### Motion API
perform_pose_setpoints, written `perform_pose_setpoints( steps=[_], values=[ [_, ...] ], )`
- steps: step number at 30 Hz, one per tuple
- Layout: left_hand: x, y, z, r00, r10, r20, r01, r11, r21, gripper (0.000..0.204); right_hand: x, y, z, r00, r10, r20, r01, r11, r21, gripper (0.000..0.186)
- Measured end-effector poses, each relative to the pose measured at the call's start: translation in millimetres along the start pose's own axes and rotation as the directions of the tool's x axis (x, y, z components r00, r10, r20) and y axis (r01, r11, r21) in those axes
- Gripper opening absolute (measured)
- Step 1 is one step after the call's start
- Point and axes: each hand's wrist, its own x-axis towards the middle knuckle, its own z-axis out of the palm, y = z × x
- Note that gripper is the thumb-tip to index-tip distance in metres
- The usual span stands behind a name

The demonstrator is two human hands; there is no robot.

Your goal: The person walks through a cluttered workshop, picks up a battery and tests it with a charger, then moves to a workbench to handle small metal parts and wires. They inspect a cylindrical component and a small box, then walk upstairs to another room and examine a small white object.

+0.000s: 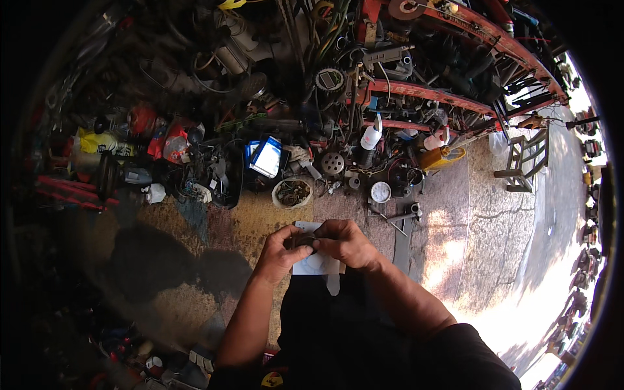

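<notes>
At the lower centre, in front of my dark-clothed body, my left hand (282, 253) and my right hand (344, 246) are closed round a small dark rounded part (307, 240), whose shape my fingers largely hide. The part is held against a white card or sheet (315, 265) with faint lines on it. A pale strip (333, 285) shows below the card. Nearest beyond my hands are a metal T-shaped tool (403, 216) on the floor and a white tub (380, 192).
A cluttered band of tools and parts runs across the back, with a bucket of scrap (292, 192), a blue-and-white box (264, 157), a white bottle (370, 136), a yellow jug (442, 156) and red racking (429, 91). A metal stand (523, 162) sits at the right on the sunlit floor (494, 260).
</notes>
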Motion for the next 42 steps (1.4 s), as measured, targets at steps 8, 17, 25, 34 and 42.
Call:
perform_pose_setpoints(
  steps=[8, 17, 25, 34, 42],
  values=[
    [7, 12, 13, 0.998, -0.006, -0.058, 0.001, 0.996, -0.091, 0.021, -10, -14, 2, 0.982, -0.186, -0.041, 0.184, 0.982, -0.039, 0.026],
    [7, 22, 29, 0.997, -0.013, -0.074, 0.006, 0.995, -0.097, 0.017, -8, -16, -10, 0.990, -0.138, 0.001, 0.138, 0.986, 0.090, 0.023],
    [8, 18, 39, 0.993, -0.028, -0.117, 0.013, 0.992, -0.123, 0.013, -8, -11, -15, 0.987, -0.162, -0.018, 0.163, 0.974, 0.160, 0.015],
    [8, 15, 42, 0.994, -0.049, -0.103, 0.037, 0.993, -0.116, 0.013, -12, -11, -19, 0.987, -0.154, -0.037, 0.158, 0.974, 0.163, 0.013],
    [7, 16, 43, 0.991, -0.051, -0.125, 0.038, 0.994, -0.103, 0.013, -9, -5, -20, 0.989, -0.132, -0.059, 0.141, 0.974, 0.177, 0.014]
  ],
)
